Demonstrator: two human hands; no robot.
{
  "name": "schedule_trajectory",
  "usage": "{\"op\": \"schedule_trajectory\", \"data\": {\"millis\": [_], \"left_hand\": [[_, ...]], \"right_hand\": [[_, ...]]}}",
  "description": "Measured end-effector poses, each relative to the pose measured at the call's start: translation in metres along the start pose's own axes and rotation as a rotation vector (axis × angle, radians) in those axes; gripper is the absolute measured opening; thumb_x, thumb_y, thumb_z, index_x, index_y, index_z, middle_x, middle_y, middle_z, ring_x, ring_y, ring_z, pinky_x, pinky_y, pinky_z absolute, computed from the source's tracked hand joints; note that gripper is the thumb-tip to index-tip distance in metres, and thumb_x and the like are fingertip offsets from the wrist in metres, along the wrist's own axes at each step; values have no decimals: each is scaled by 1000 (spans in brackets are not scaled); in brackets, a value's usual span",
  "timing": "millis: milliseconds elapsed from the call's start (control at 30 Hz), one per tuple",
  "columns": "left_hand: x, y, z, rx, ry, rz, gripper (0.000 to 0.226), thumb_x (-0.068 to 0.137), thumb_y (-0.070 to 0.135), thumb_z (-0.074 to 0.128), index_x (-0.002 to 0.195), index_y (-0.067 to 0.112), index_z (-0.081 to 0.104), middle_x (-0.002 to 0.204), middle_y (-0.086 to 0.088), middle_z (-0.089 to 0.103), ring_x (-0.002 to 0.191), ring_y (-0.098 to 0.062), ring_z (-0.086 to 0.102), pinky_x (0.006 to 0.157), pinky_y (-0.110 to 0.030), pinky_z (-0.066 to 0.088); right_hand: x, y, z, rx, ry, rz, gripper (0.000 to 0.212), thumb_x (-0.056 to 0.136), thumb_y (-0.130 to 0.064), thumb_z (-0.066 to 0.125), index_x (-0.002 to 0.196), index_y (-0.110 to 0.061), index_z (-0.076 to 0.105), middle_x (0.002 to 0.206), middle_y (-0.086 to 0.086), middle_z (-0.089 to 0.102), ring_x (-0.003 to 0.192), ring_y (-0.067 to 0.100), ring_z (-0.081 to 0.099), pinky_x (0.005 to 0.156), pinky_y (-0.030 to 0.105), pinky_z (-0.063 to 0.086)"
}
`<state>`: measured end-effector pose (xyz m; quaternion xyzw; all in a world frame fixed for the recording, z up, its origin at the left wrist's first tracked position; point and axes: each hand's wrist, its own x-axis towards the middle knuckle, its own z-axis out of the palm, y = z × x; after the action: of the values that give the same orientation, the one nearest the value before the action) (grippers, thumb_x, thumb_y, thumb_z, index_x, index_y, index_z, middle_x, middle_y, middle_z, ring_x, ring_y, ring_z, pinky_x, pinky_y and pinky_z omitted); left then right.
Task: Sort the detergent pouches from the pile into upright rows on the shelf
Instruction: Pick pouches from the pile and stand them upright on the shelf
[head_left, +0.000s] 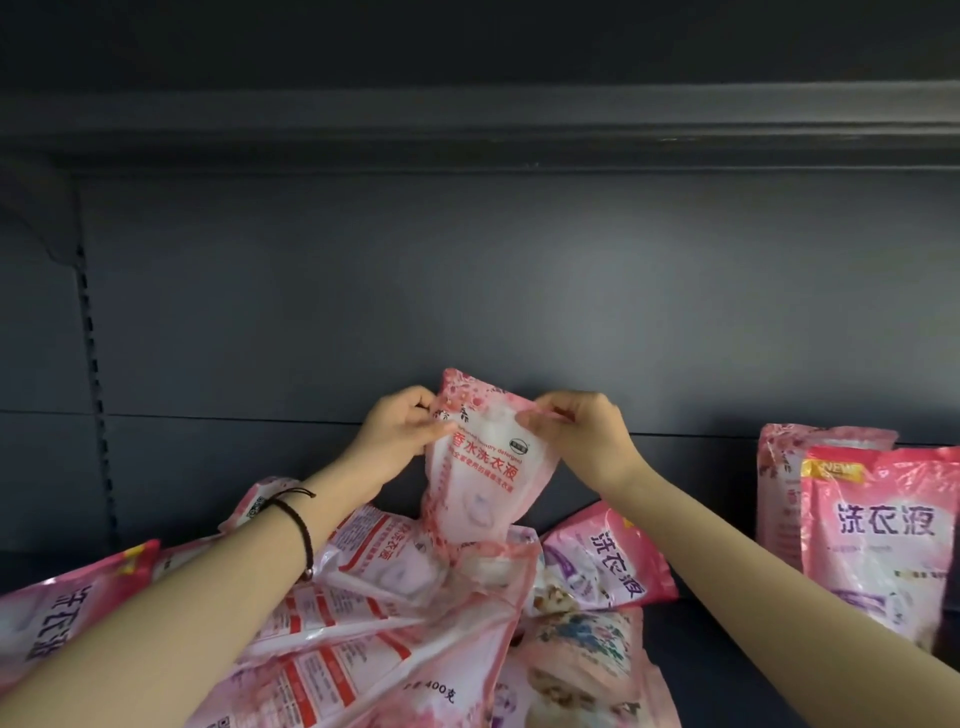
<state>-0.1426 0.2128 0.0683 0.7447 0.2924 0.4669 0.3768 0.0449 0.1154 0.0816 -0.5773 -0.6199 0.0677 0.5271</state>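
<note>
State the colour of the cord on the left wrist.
Black; the cord shows best in the head view.

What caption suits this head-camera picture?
Left hand and right hand hold a pouch upright above the pile; two pouches stand at right.

The pouches (488, 467) are pink and white with red lettering and a blossom pattern. The shelf (467, 291) is dark grey. The bracelet (298, 519) is black.

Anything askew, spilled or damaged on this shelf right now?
No spill or tear shows. Only the pile is untidy: pouches lie flat, overlapping, turned every way. The left hand and right hand pinch the held pouch by its top, slightly tilted. Two upright pouches stand at right.
</note>
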Motion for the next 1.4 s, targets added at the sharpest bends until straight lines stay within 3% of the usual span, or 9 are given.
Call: {"op": "schedule_trajectory", "data": {"millis": [67,200,333,467,600,767,867,1033,1400], "left_hand": [[1,10,2,-33,52,35,8,88,7,65,85,9,59,86,-5,73,76,-11,70,64,-23,56],[6,44,12,-103,185,113,4,89,10,65,90,10,61,92,-11,72,84,-20,70,74,-35,56],[-1,78,32,-268,223,181,7,87,18,68,90,16,62,83,2,74,73,-10,72,55,-20,53],[-14,95,61,-421,213,106,7,88,22,67,91,19,62,84,3,73,75,-12,70,61,-27,55],[-33,109,103,-620,111,20,3,91,21,63,91,19,61,79,4,74,71,-11,71,59,-29,56],[-64,121,167,-682,67,-29,2,91,20,62,90,19,61,79,3,74,69,-11,70,57,-28,55],[-83,119,207,-650,64,-77,6,89,26,65,92,21,63,86,-1,73,73,-14,69,64,-30,57],[-108,117,265,-624,76,-125,8,89,27,66,95,21,64,92,-3,75,81,-17,71,73,-34,58],[-124,121,318,-534,61,-125,15,89,30,65,100,21,61,94,-1,75,89,-19,71,78,-39,58]], "right_hand": [[-3,1,-1,234,36,118,9,85,-22,72,90,-15,70,90,2,74,84,17,70,80,33,57],[-17,9,3,609,-102,291,36,80,-24,76,113,-16,64,108,0,74,99,17,70,89,35,55],[-30,5,-9,761,-56,235,30,88,-24,67,113,-8,68,110,6,73,101,22,70,87,33,56],[-45,-3,-42,875,57,229,30,84,-30,69,105,-9,71,102,9,75,93,26,72,80,41,58],[-72,2,-83,909,84,235,31,79,-30,72,100,-8,72,97,11,75,84,27,73,63,34,59],[-116,32,-139,880,65,254,34,78,-32,71,103,-9,72,102,11,74,93,29,72,71,38,59],[-140,55,-170,849,46,276,26,78,-35,70,95,-15,76,101,10,75,91,27,73,65,33,59],[-170,88,-212,859,43,347,30,81,-29,69,101,-8,73,103,13,74,92,30,72,66,35,59],[-188,129,-251,949,1,356,33,85,-25,64,113,-7,68,113,14,71,104,30,68,75,37,59]]}}
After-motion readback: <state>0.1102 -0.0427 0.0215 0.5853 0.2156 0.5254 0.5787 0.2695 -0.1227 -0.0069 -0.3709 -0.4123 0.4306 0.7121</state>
